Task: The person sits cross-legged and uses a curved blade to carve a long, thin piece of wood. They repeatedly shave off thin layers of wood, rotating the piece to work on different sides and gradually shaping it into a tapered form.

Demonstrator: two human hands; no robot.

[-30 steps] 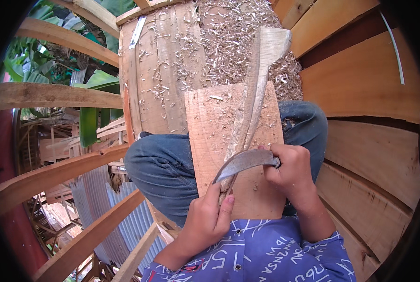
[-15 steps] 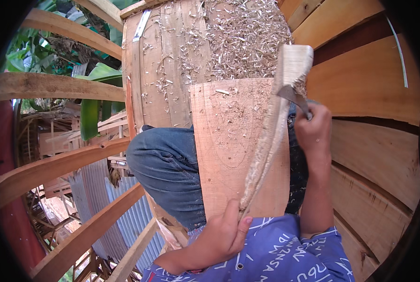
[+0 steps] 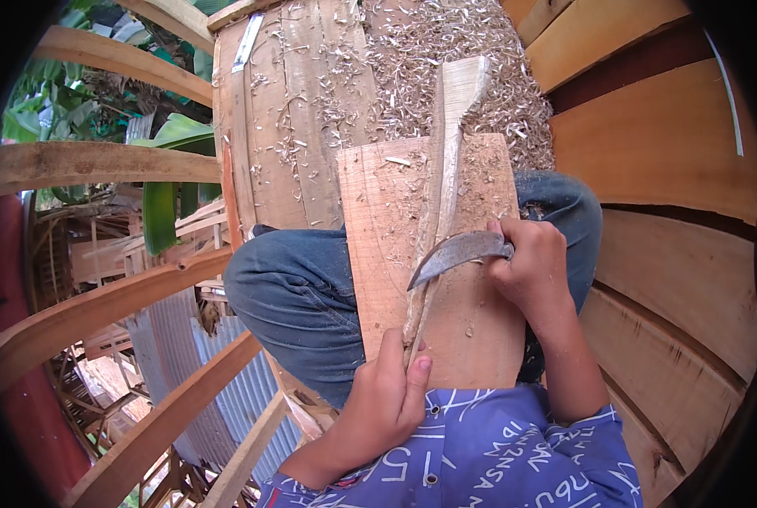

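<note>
A long, rough piece of wood (image 3: pixel 448 161), narrow at my end and wider at its pale far end, slants over the flat board (image 3: pixel 484 339) on my lap. My left hand (image 3: pixel 387 385) is closed round its narrow near end. In my right hand (image 3: pixel 531 262) is a curved knife (image 3: pixel 459 254), its handle hidden by the fingers. The dark blade lies across the lower half of the wood, its tip pointing left and toward me. Small wood chips are scattered over the board's far half.
Many curled shavings (image 3: pixel 472 63) cover the plank floor (image 3: pixel 268 161) ahead. Wooden wall boards (image 3: pixel 658 152) stand close on my right. On my left is a slatted wooden railing (image 3: pixel 99 169), with corrugated metal sheets (image 3: pixel 243 398) and leaves beyond. My legs (image 3: pixel 290 296) flank the board.
The knife and my right hand have come down toward me along the wood. The wood's far end has swung left, and my left hand has shifted slightly left, still gripping it.
</note>
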